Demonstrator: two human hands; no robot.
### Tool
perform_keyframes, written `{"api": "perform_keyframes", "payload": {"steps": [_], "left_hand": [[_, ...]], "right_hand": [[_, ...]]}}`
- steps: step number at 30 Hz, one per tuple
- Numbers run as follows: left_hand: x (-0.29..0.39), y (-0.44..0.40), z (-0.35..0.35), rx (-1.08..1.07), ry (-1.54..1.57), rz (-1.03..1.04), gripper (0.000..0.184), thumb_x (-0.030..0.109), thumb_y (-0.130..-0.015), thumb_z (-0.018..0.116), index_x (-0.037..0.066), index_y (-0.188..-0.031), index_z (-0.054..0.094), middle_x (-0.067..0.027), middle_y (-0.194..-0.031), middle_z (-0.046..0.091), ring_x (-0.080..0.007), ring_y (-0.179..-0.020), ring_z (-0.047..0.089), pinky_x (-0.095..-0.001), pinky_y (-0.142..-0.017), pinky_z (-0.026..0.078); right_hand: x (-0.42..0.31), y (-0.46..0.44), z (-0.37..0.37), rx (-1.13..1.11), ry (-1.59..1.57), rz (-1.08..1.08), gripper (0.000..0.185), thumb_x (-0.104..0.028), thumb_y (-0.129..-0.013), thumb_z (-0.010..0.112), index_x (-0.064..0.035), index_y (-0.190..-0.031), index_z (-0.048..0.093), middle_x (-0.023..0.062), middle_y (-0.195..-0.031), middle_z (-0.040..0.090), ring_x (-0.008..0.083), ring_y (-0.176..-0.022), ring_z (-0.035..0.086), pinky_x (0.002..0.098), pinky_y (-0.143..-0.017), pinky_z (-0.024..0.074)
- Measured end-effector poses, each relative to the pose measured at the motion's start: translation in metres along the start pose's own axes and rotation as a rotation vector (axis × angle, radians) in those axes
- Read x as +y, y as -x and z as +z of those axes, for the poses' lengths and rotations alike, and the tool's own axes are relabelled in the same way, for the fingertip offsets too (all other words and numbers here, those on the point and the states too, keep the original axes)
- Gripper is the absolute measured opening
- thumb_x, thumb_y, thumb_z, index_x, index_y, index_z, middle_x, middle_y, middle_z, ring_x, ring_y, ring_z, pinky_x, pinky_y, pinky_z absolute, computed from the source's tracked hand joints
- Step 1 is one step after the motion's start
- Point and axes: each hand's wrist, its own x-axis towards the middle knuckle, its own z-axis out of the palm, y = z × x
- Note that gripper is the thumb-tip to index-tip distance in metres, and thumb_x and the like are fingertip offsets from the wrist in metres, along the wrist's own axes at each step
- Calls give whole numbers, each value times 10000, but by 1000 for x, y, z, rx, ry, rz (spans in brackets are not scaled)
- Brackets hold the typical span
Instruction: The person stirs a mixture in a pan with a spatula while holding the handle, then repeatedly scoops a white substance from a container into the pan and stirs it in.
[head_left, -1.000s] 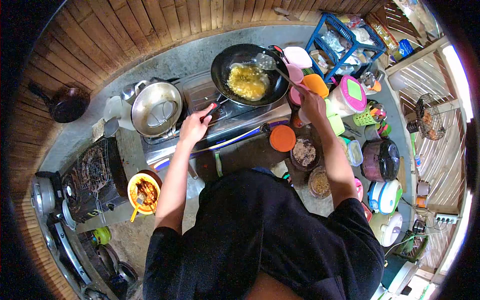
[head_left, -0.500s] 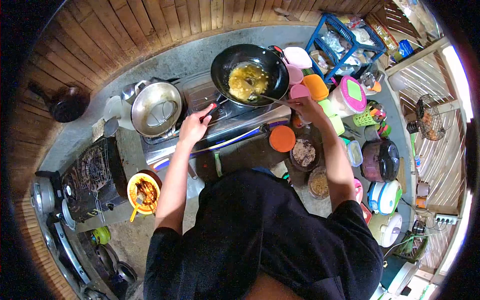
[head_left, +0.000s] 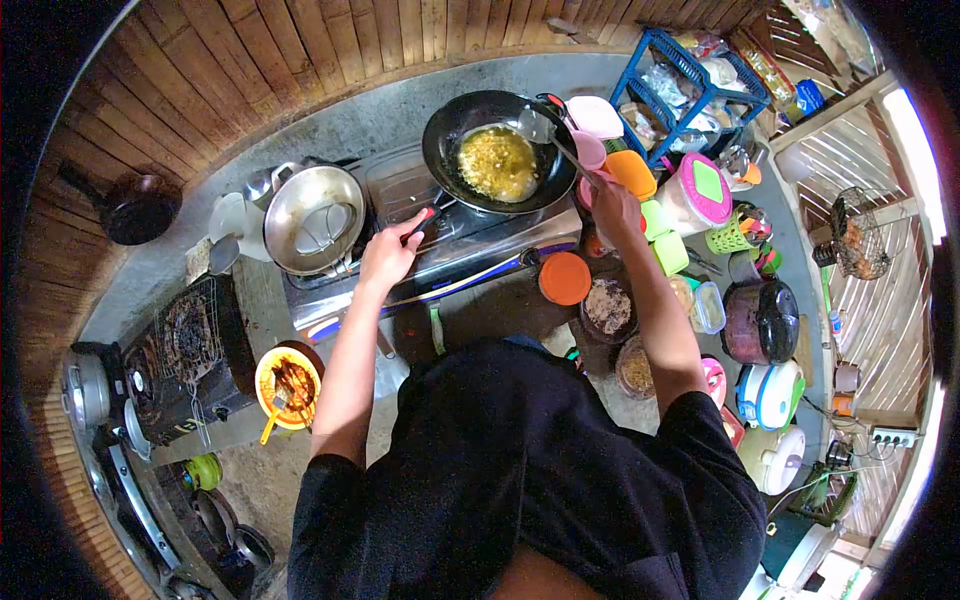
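A black wok (head_left: 460, 192) stands on the right side of the stove (head_left: 400, 185), with a yellow, bubbling mixture (head_left: 495, 165) in its middle. My left hand (head_left: 388, 256) is wrapped round the wok's handle (head_left: 425, 220), which has a red end. In my right hand (head_left: 612, 205) is a metal spatula (head_left: 537, 125); its blade is at the upper right inside of the wok, apart from the mixture. A metal pan (head_left: 285, 225) with a wire piece in it sits at the stove's left side.
An orange bowl (head_left: 262, 382) of dark red sauce is at lower left, near a charred grill (head_left: 190, 340). Colourful tubs (head_left: 630, 172), an orange lid (head_left: 565, 278), a blue rack (head_left: 655, 85) and a dark pot (head_left: 745, 320) stand to the right.
The spatula dipped down into the mixture and has come back up to the wok's upper right side. The mixture has spread into a rounder patch. My left hand stays on the handle.
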Motion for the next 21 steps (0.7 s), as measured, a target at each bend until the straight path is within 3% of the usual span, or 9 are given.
{"api": "perform_keyframes", "payload": {"steps": [3,6,8,11,15,17,18,20,21], "left_hand": [[1,-1,-1,-12,-14,-11,426,276,-915,624,367,-1325,550,-146,-1204,628,-354,-1048,633,-398,-894,506],[-2,-1,1,-11,-15,-4,427,273,-913,628,365,-1323,552,-146,-1198,630,-360,-1046,630,-400,-897,506],[-2,-1,1,1,-3,14,428,273,-912,630,363,-1323,553,-146,-1193,632,-365,-1044,629,-402,-896,506],[-1,-1,1,3,-12,13,428,279,-914,628,372,-1323,550,-155,-1177,637,-367,-1027,635,-409,-884,507],[7,2,-5,-14,-15,-37,427,291,-919,621,395,-1325,541,-166,-1149,648,-369,-982,652,-415,-856,510],[7,2,-4,-28,-18,-45,427,296,-920,618,402,-1326,537,-168,-1143,651,-369,-969,656,-415,-846,511],[6,1,-4,-26,-19,-44,425,299,-922,617,403,-1326,537,-164,-1142,653,-370,-964,657,-412,-842,513],[3,1,-2,-4,-19,-24,415,305,-925,612,400,-1323,539,-153,-1150,656,-368,-967,658,-401,-841,517],[0,1,1,-6,-20,-24,415,305,-925,612,400,-1323,539,-153,-1150,656,-368,-967,658,-401,-841,517]], "right_hand": [[11,-5,25,-12,-18,-74,271,-198,-932,538,-181,-1170,668,223,-890,672,395,-852,659,500,-684,512],[30,-18,63,-74,-123,-209,270,-202,-942,557,-134,-1177,672,152,-784,674,303,-699,658,422,-574,485],[22,-18,59,-304,-539,-148,277,-207,-959,572,-65,-1176,668,23,-684,586,153,-576,536,320,-503,403],[-3,-5,24,-470,-774,100,289,-203,-967,580,-32,-1187,658,-51,-674,490,67,-583,419,258,-498,333],[-3,2,17,-410,-719,14,289,-210,-976,567,-30,-1182,659,-50,-681,492,72,-585,426,260,-499,348],[15,-1,39,-88,-723,-259,280,-238,-971,572,-71,-1173,670,8,-677,567,150,-565,522,313,-498,397],[21,2,35,-88,-723,-256,280,-238,-971,572,-71,-1173,670,8,-677,567,150,-565,522,313,-498,397],[2,12,-14,-18,-387,-119,260,-220,-943,557,-98,-1142,672,185,-945,692,366,-850,671,446,-734,525],[3,12,-17,-18,-387,-118,260,-220,-943,557,-98,-1142,672,185,-945,692,366,-850,671,446,-734,525]]}}
